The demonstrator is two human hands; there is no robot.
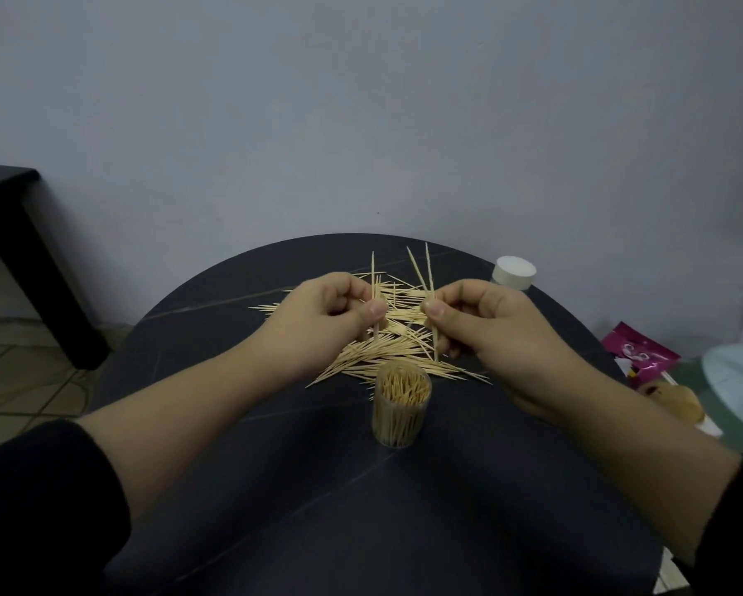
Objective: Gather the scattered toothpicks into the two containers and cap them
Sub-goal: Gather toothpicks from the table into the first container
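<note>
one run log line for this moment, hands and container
left hand: pinching toothpicks | right hand: pinching toothpicks | open container: upright, nearly full | pile: on table

I see a dark table (275, 488) with a smooth, stone-like top, a little shiny, with thin pale lines in it. The toothpicks (387, 350) look like pale, dry wood, matt. The near container (400, 408) is clear plastic, smooth, full of wooden sticks. At the far right stands a container with a white cap (515, 272) of matt plastic. The pink packet (638, 352) on the right looks glossy. My sleeves (47, 509) are black cloth.
</note>
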